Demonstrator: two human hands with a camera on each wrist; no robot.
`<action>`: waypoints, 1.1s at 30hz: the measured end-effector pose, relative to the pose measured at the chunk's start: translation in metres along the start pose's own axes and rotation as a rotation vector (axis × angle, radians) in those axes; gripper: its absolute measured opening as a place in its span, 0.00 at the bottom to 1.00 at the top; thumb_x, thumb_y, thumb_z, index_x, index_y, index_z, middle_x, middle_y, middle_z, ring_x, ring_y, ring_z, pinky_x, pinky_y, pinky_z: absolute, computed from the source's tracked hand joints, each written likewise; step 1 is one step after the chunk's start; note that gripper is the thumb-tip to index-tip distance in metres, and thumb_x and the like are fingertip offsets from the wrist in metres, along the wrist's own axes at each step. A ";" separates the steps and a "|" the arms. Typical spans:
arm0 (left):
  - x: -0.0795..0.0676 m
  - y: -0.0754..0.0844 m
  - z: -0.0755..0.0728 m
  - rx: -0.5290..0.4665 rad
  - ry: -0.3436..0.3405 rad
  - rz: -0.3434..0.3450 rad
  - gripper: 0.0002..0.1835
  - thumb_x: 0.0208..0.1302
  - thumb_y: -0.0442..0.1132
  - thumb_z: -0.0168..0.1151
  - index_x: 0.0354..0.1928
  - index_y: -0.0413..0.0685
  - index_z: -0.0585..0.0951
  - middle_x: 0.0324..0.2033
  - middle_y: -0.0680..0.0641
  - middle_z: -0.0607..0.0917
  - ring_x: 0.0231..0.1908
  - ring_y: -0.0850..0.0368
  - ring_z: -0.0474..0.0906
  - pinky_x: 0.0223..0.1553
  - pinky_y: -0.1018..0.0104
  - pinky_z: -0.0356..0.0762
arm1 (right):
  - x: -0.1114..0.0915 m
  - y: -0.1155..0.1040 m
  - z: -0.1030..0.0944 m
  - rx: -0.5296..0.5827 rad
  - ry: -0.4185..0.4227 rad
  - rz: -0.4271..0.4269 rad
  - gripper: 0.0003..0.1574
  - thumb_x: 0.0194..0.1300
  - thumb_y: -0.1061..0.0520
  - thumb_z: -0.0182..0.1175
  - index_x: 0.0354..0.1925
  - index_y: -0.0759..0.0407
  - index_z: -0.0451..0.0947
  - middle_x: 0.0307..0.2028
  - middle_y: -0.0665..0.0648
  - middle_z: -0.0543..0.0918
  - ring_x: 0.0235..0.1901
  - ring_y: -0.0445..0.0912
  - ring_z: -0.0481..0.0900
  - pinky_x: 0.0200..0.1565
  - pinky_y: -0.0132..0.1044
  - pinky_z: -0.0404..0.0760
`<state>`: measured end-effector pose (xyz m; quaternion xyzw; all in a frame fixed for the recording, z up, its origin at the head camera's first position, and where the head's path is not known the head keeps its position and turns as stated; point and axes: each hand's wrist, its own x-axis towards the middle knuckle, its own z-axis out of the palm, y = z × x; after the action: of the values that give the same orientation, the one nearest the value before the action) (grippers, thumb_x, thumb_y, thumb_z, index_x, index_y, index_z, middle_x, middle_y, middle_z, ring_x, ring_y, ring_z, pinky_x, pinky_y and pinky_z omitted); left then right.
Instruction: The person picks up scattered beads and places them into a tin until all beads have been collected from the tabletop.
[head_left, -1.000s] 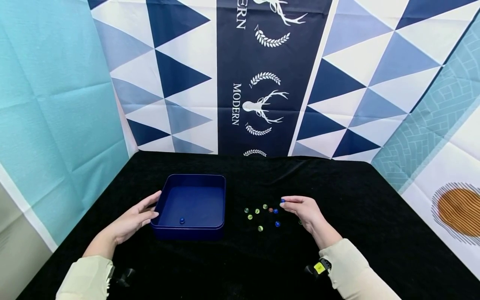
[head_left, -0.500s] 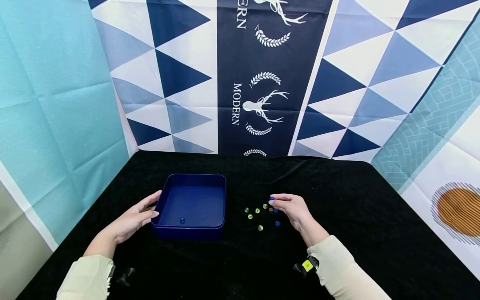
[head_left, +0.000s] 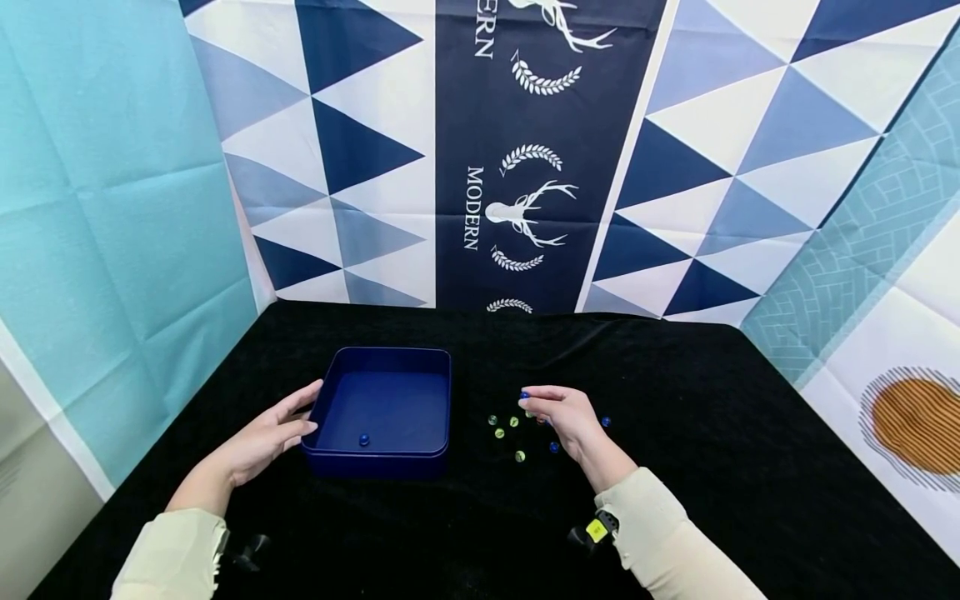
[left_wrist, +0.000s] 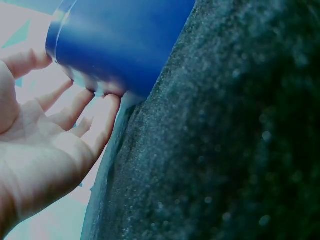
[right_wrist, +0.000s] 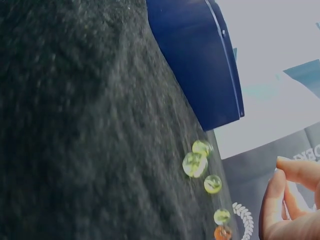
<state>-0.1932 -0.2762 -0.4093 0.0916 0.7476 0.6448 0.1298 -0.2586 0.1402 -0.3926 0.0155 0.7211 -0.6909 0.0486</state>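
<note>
One small blue glass-like marble (head_left: 524,396) is hanging right of the open-topped, square, dark-blue box (head_left: 375,467), pinched between thumb and finger of the right hand (head_left: 573,422). The left hand (head_left: 261,440) is resting extended against the box's left wall, gripping nothing. Carrying the marble well is probably calling for a light, steady pinch, since smooth spheres could slip. The head view is showing a second blue marble (head_left: 364,439) inside the box; neither wrist view is. The right wrist view is exposing an orange marble (right_wrist: 223,233), largely hidden behind the right hand in the head view.
</note>
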 end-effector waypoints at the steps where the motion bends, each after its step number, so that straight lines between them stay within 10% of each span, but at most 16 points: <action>1: 0.000 0.000 0.000 -0.001 0.000 0.001 0.39 0.69 0.36 0.50 0.73 0.47 0.41 0.70 0.36 0.39 0.67 0.34 0.33 0.61 0.37 0.40 | 0.000 0.000 0.002 0.004 0.002 0.000 0.22 0.52 0.68 0.66 0.47 0.75 0.77 0.27 0.49 0.83 0.25 0.38 0.77 0.34 0.33 0.74; 33: 0.002 -0.004 0.000 -0.001 0.003 0.014 0.38 0.69 0.36 0.50 0.73 0.47 0.41 0.71 0.37 0.39 0.67 0.35 0.33 0.62 0.38 0.40 | 0.002 -0.015 0.059 0.040 -0.050 -0.074 0.15 0.51 0.71 0.64 0.41 0.75 0.80 0.30 0.55 0.84 0.29 0.41 0.81 0.44 0.41 0.78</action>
<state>-0.1950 -0.2760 -0.4132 0.0961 0.7468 0.6462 0.1242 -0.2587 0.0807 -0.3804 -0.0272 0.7058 -0.7067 0.0406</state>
